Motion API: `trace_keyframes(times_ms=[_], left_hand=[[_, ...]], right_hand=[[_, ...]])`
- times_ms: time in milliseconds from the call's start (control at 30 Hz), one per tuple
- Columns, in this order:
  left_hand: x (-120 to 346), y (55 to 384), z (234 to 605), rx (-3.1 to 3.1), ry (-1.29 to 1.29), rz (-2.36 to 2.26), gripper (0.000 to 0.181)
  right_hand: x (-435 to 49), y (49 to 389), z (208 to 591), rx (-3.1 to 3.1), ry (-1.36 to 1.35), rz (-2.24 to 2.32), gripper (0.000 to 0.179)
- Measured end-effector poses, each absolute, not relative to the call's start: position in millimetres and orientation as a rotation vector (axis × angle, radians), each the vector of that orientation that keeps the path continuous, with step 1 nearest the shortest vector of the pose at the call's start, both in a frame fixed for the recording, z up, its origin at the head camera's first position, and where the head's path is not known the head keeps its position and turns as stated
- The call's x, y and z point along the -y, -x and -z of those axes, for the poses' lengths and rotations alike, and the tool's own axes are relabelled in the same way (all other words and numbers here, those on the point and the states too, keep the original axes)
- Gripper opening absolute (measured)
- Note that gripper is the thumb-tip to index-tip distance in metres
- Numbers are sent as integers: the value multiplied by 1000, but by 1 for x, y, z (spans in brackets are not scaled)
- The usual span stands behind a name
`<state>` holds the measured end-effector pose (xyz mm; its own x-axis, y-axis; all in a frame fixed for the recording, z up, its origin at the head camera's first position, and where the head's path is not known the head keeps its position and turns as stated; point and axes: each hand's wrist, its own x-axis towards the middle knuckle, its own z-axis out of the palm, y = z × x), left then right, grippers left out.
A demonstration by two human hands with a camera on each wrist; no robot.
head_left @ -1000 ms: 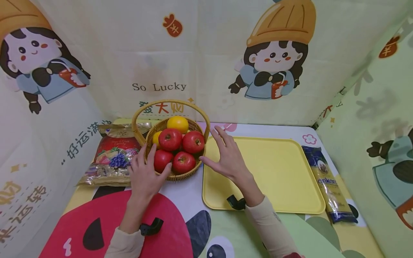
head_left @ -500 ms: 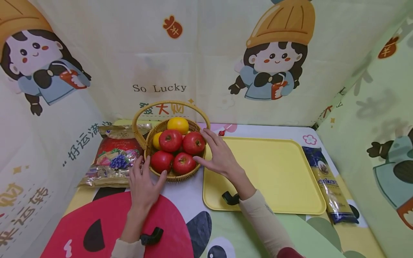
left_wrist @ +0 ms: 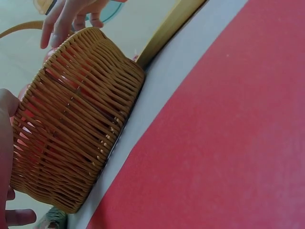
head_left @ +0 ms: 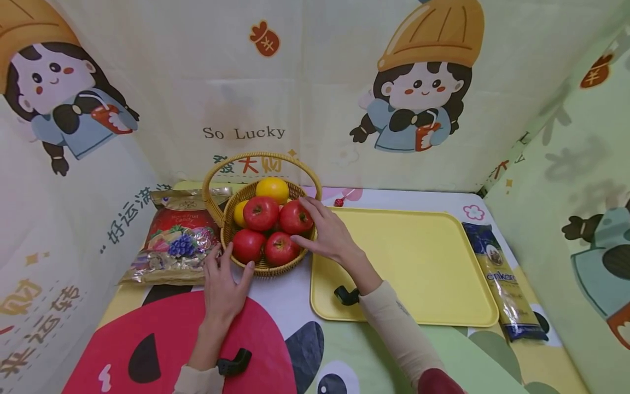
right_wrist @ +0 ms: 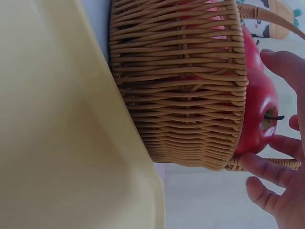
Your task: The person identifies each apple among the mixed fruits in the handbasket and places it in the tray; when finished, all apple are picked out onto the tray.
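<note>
L hand (head_left: 223, 284) rests w/ relaxed, spread fingers on the near-left wall of the wicker basket (head_left: 268, 268), holding nothing. R hand (head_left: 328, 236) comes in from the basket's right side, over its rim, fingers curling round the upper-right red apple (head_left: 296, 217), so it's the nearer hand. Can't tell if that grip is closed yet: palm hides the apple's right side, and its underside is buried among the other fruit.
</note>
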<state>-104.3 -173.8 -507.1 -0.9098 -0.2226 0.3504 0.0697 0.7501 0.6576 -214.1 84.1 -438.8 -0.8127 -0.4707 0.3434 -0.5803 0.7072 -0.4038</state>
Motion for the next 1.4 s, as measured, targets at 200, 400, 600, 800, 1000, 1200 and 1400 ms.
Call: trace_keyframes(times_ms=[200, 400, 600, 800, 1000, 1200, 1400], left_hand=[[173, 104, 507, 2544, -119, 993, 73], [174, 103, 507, 2532, -105, 998, 73], [173, 103, 508, 2525, -98, 1002, 73], [173, 102, 509, 2535, -109, 1004, 73], [173, 103, 509, 2530, -100, 1006, 73], [173, 103, 512, 2530, -87, 1003, 73], [174, 102, 511, 2514, -84, 1002, 72]], right_hand=[[-77, 217, 438, 2753, -814, -633, 88], [-69, 217, 436, 2829, -730, -550, 89], [-62, 218, 433, 2904, -668, -478, 88], [-57, 219, 432, 2928, -624, -438, 87], [-55, 220, 435, 2905, -596, -460, 84], [-55, 216, 437, 2874, -600, -507, 82], [-58, 208, 438, 2754, -654, -525, 77]])
